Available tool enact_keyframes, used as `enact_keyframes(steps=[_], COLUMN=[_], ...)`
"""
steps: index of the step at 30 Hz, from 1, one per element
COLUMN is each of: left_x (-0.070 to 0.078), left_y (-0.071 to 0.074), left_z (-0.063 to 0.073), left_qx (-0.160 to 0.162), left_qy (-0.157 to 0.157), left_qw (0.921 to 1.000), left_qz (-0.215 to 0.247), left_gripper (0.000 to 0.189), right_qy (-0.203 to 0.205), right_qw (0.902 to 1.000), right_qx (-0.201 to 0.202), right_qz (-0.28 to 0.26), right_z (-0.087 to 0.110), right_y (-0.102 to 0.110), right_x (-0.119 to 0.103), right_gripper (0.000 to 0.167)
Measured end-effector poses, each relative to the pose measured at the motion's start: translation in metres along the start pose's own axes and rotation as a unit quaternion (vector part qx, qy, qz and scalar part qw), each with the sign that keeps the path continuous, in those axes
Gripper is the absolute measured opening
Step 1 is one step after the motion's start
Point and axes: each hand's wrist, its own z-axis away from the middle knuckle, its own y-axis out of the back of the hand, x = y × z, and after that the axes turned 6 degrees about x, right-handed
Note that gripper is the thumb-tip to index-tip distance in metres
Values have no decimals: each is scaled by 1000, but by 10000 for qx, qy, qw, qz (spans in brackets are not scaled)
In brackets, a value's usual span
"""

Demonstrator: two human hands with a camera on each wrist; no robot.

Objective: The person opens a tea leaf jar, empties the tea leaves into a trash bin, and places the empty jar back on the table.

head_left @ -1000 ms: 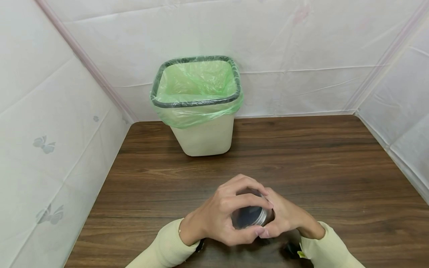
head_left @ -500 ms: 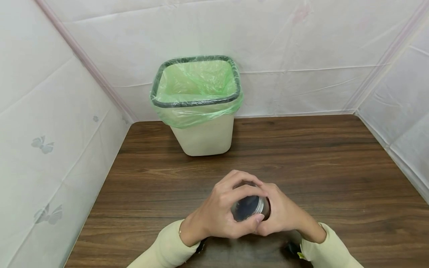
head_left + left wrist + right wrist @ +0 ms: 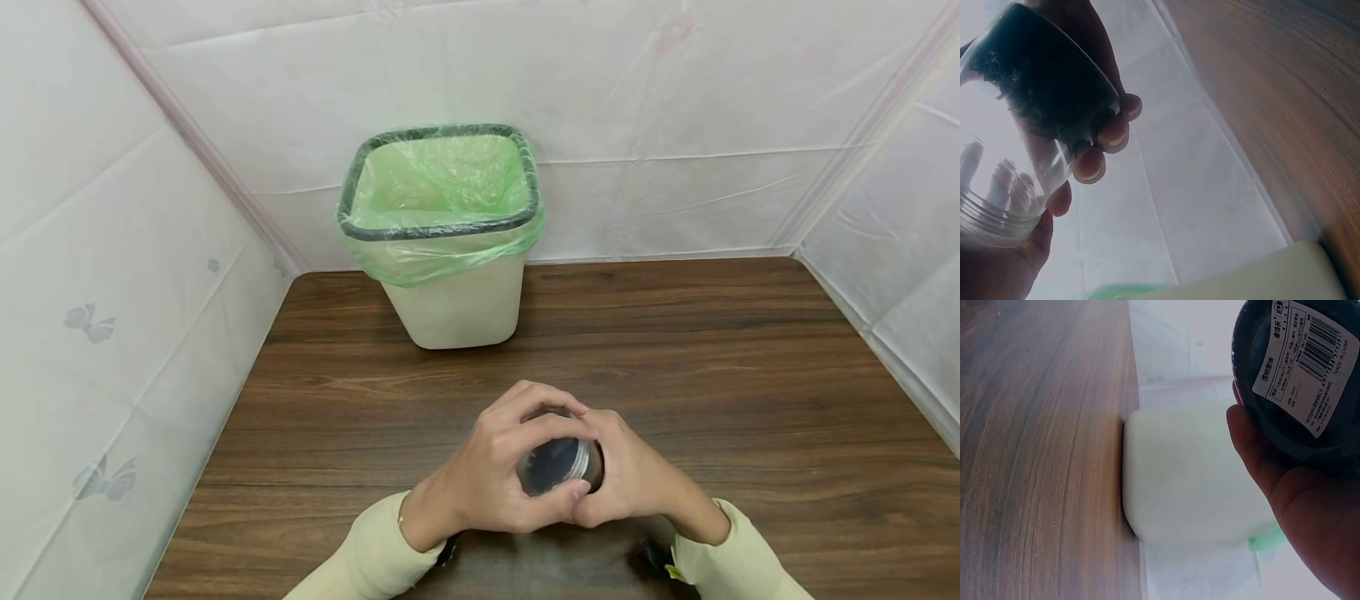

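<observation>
Both hands hold a clear plastic jar (image 3: 553, 465) low over the front of the table, tilted on its side. My left hand (image 3: 498, 471) curls its fingers and thumb round the ridged, threaded end. From the other side my right hand (image 3: 637, 479) grips the body near the base. In the left wrist view, the jar (image 3: 1041, 81) shows dark, shredded-looking contents gathered toward its base, with fingers (image 3: 1113, 134) along its side. A white barcode label (image 3: 1307, 365) covers part of the dark base in the right wrist view.
A cream waste bin (image 3: 465, 308) with a dark rim and a green plastic liner (image 3: 442, 262) stands at the back left of the brown wooden table (image 3: 712, 358). White sheeting (image 3: 712, 125) encloses the back and sides. Small dark items (image 3: 656, 557) show by the cuffs.
Over the first half second the hands and jar shifted slightly away from the body, and the right hand closed in nearer the left. Since then they have stayed almost still.
</observation>
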Motion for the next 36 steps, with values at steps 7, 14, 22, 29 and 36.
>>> enact_keyframes(steps=[7, 14, 22, 29, 36], left_x=[1, 5, 4, 5, 5], left_y=[4, 13, 15, 12, 9], left_z=[0, -3, -11, -13, -15], left_qx=[-337, -712, -654, -731, -782], left_qy=[30, -54, -502, -737, -1015], left_qw=[9994, 9971, 9966, 9942, 9914], left_qz=[-43, -249, 55, 273, 267], left_gripper=[42, 54, 60, 63, 49], right_qy=[95, 336, 443, 696, 936], right_qw=[9996, 9990, 9861, 9645, 9638], right_qx=[5, -78, -871, -1277, -1670], right_qz=[282, 298, -1344, -2203, -1855], right_z=[1, 0, -2, 0, -2], right_y=[1, 1, 5, 10, 12], right_x=[1, 2, 9, 14, 11], right_gripper=[55, 54, 53, 64, 65])
